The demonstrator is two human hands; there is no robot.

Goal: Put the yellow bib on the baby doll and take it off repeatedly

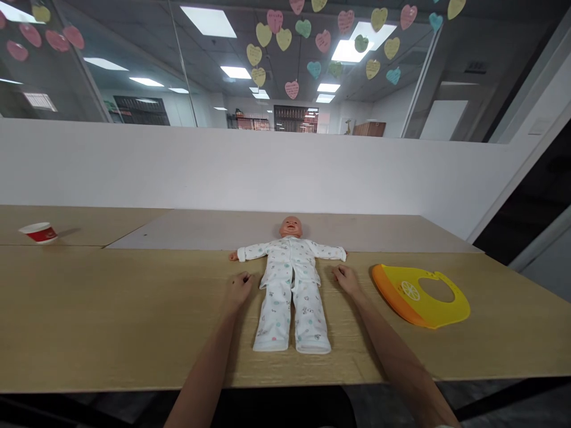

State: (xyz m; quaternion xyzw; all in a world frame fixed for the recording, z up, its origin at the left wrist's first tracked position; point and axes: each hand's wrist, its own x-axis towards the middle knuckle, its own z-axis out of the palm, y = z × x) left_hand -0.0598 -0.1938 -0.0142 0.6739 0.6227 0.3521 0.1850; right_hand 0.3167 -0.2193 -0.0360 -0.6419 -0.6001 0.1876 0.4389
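A baby doll [291,227] lies face up on the table, its arms stretched out to both sides. It wears white pajamas [292,270] with a small coloured print, a long-sleeved top and trousers. My left hand [241,287] rests on the tabletop beside the doll's left-of-view hip, fingers curled in with nothing seen in them. On the other side, my right hand [347,279] lies on the table just below the doll's sleeve, also loosely closed. Neither hand appears to touch the doll. To the right of my right hand sits a yellow silicone bib [423,295] with an orange catch pocket.
The wooden table [134,321] meets a grey panel [200,229] at the back, against a white wall [214,166]. A red and white paper cup [40,232] lies tilted at the far left. Heart-shaped notes [292,89] hang on the glass above.
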